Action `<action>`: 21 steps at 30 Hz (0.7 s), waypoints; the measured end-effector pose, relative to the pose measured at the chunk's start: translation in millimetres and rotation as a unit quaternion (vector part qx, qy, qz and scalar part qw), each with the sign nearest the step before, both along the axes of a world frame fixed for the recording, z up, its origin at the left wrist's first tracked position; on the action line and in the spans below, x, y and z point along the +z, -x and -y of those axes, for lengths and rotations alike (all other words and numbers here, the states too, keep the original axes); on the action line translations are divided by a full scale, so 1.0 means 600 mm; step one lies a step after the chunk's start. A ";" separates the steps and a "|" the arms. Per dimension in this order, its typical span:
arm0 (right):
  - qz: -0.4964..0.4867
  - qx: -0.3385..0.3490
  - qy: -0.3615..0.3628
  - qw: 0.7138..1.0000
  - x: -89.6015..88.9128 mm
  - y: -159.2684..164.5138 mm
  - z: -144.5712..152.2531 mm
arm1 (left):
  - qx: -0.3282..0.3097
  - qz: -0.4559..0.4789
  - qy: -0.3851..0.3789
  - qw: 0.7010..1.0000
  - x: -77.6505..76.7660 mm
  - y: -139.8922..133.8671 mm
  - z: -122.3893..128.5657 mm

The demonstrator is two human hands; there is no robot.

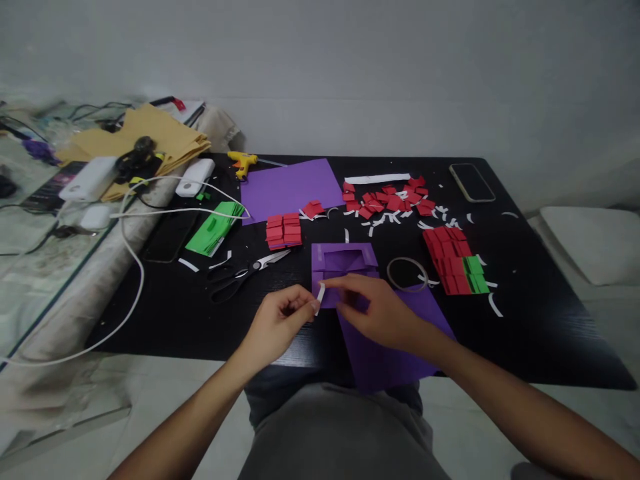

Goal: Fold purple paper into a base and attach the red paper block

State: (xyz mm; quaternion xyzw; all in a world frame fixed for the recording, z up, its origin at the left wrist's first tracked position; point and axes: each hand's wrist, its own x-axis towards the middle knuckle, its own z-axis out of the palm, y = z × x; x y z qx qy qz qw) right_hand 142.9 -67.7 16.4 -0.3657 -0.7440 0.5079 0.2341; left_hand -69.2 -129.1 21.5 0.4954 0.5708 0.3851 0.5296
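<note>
Between the thumb and forefinger of my left hand [286,313] is a narrow white paper strip [321,293], tilted upright. My right hand [375,308] reaches in from the other side. Its index finger is stretched to the strip's upper end, and its thumb is apart from that finger. Both hands are over the near edge of a folded purple paper piece [318,263] with a rectangular opening. Part of that piece is hidden by the right hand. Under the right forearm, a flat purple sheet [373,363] overhangs the table's front edge.
Black scissors [250,267] lie left of the hands. Beyond are stacked red folded papers [284,231], green papers [215,229], a yellow glue gun [243,163] and loose red pieces [390,199]. A tape ring [389,270], red-green stack [454,261] and phone [471,182] lie right. A white cable [140,260] loops left.
</note>
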 end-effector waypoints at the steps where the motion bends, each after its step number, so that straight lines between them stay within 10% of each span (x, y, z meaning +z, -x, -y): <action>1: 0.041 -0.009 -0.098 0.994 -0.003 0.005 0.000 | 0.001 -0.001 0.009 1.000 -0.002 0.004 0.003; 7: 0.168 0.116 -0.365 0.908 -0.035 0.012 -0.001 | 0.074 0.043 0.112 0.990 -0.025 0.009 0.012; 21: 0.133 0.111 -0.369 0.913 -0.096 -0.006 0.003 | 0.012 0.013 0.194 0.981 -0.044 -0.009 -0.039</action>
